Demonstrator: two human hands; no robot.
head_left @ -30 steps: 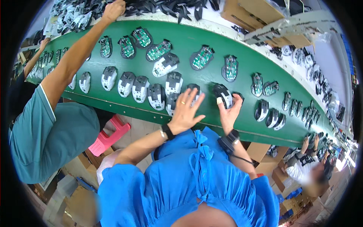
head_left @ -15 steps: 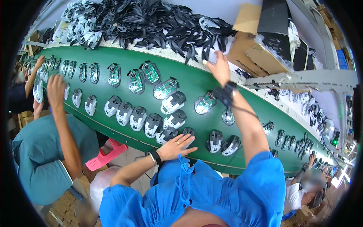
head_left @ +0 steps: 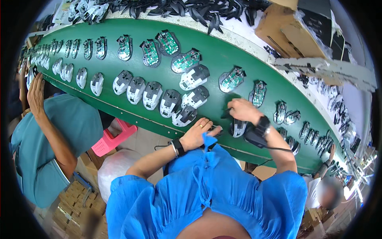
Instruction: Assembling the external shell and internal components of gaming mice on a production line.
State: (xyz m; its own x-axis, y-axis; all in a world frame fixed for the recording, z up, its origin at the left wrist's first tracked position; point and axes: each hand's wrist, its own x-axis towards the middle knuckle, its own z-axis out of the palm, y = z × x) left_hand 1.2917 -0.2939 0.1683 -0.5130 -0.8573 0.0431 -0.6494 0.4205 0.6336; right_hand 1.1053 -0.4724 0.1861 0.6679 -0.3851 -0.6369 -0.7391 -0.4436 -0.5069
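Observation:
My left hand (head_left: 198,134) rests at the near edge of the green belt (head_left: 131,105), its fingers closed over a partly assembled computer mouse (head_left: 216,128) that they mostly hide. To its right, my right hand (head_left: 243,110) is closed, with a black plastic piece (head_left: 227,114) sticking out from under the fingers. Just below that hand lies a grey and white mouse (head_left: 238,128). Left of my left hand, several grey and white mice (head_left: 170,102) stand in a near row. Beyond them lie mouse bases with bare green circuit boards (head_left: 186,60).
A heap of black plastic pieces (head_left: 199,11) covers the far white ledge, beside an open cardboard box (head_left: 284,34). A metal bar (head_left: 318,65) juts over the right side. At left, a co-worker in teal (head_left: 71,119) reaches to the belt; a pink stool (head_left: 113,137) stands between us.
My right hand has come back from the far heap to the near side of the belt, with a black piece in it. My left hand has closed over a mouse. The view has shifted.

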